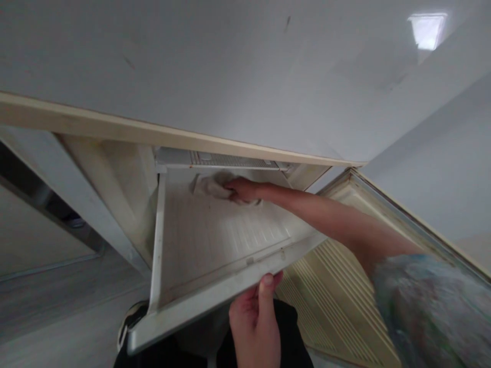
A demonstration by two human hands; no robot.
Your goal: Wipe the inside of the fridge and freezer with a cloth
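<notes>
Head view, looking down into an open fridge compartment under a broad white fridge top (pixel 245 66).

Pulled partway out at centre: a white ribbed plastic tray (pixel 215 245), tilted, its near corner lowest at bottom left.

Right hand (pixel 241 190) reaching in from the right on a bare forearm, pressed flat on a pale crumpled cloth (pixel 210 185) at the far end of the tray, just below a slotted vent (pixel 226 159) along the back wall. Fingers folded over the cloth, grip closed on it; cloth touching the tray floor.

Left hand (pixel 256 319) at bottom centre, under the tray's front rim, thumb (pixel 267 286) lying up against the rim edge, grip closed on the tray from beneath.

To the right: the open fridge door (pixel 337 306) with a ribbed cream inner lining, and a blurred patterned sleeve (pixel 433 312) at the lower right corner.

To the left: a pale inner side wall (pixel 111 199), grey floor (pixel 49 306) beyond it. Bright square reflection of a light (pixel 427 30) at the upper right of the fridge top.
</notes>
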